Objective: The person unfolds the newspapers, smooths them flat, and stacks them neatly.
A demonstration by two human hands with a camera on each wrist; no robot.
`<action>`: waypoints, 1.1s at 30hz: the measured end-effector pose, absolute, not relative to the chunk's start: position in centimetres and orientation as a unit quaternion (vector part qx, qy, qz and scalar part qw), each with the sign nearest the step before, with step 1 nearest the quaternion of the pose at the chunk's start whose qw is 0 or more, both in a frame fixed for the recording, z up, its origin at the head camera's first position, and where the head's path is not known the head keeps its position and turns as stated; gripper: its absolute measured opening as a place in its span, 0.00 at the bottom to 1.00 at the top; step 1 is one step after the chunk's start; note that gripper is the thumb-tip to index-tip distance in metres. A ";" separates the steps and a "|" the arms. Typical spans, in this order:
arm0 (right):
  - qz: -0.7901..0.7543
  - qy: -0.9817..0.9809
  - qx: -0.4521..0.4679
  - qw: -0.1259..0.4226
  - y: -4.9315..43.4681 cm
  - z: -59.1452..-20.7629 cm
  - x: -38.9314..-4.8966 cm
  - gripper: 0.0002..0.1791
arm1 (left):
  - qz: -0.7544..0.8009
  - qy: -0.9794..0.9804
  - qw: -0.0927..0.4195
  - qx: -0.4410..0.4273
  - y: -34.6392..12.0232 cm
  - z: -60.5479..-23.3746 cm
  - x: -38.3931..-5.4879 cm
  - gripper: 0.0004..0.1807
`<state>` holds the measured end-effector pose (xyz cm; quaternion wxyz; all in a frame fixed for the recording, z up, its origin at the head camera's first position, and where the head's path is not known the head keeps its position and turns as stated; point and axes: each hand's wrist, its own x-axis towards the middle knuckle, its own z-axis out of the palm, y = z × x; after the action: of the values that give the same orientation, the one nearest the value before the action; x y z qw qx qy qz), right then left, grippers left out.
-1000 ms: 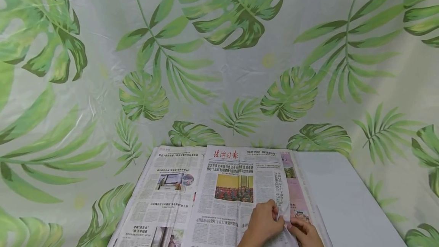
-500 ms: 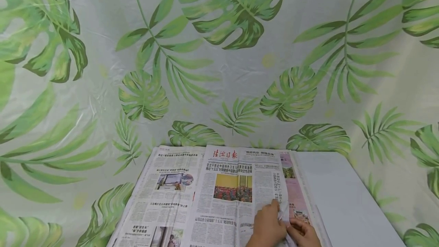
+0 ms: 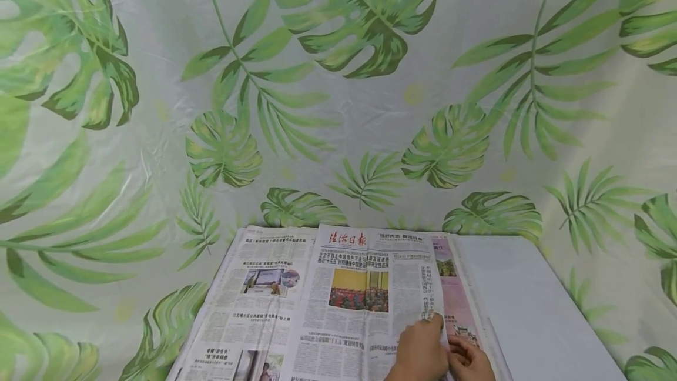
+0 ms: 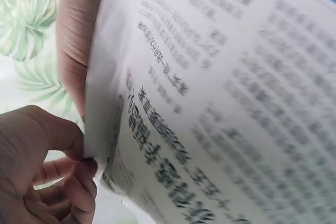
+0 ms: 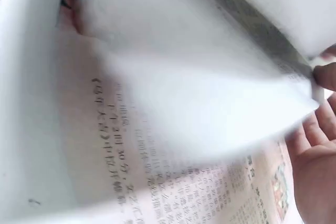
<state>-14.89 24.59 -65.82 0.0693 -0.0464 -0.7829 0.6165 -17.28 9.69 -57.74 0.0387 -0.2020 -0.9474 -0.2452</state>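
Observation:
A newspaper with a red masthead (image 3: 359,325) lies on top of other papers in the head view, with a crease down its middle. My left hand (image 3: 420,350) holds its right side near the front, fingers curled at the edge. Close beside it, my right hand (image 3: 469,359) pinches the same edge. The lifted sheet (image 4: 210,93) fills much of the left wrist view, its margin between a thumb and fingers. In the right wrist view, a raised page (image 5: 210,93) is blurred, and a pinching thumb shows at the right.
Another newspaper page (image 3: 264,304) spreads out at the left. A pink printed page (image 3: 456,298) shows under the right side. The white tabletop (image 3: 539,304) extends right. Behind stands a leaf-patterned sheet (image 3: 370,134).
My left hand has moved right along the newspaper, closer to my right hand, which stays almost in place. The newspaper's right edge has shifted slightly.

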 end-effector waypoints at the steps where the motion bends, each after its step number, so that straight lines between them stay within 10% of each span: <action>1: 0.624 -0.777 -0.030 0.084 24.6 -66.0 -14.9 0.19 | -0.241 -0.946 0.040 -0.211 9.7 -57.6 -17.2 0.17; 10: 0.622 -0.775 -0.038 0.107 23.7 -65.1 -14.4 0.21 | -0.225 -0.942 -0.041 -0.246 9.7 -56.3 -16.8 0.04; 21: 0.557 -0.826 -0.027 0.081 23.3 -64.2 -14.7 0.25 | -0.183 -0.950 -0.111 -0.228 9.0 -55.1 -16.9 0.12; 33: 0.574 -0.818 -0.011 0.015 24.0 -64.0 -14.8 0.35 | -0.166 -0.947 -0.043 -0.273 6.7 -52.8 -16.6 0.23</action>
<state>-14.84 23.97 -63.96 0.0153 -0.0111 -0.8183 0.5744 -16.63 6.66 -52.76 -0.0427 -0.2728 -0.9466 -0.1662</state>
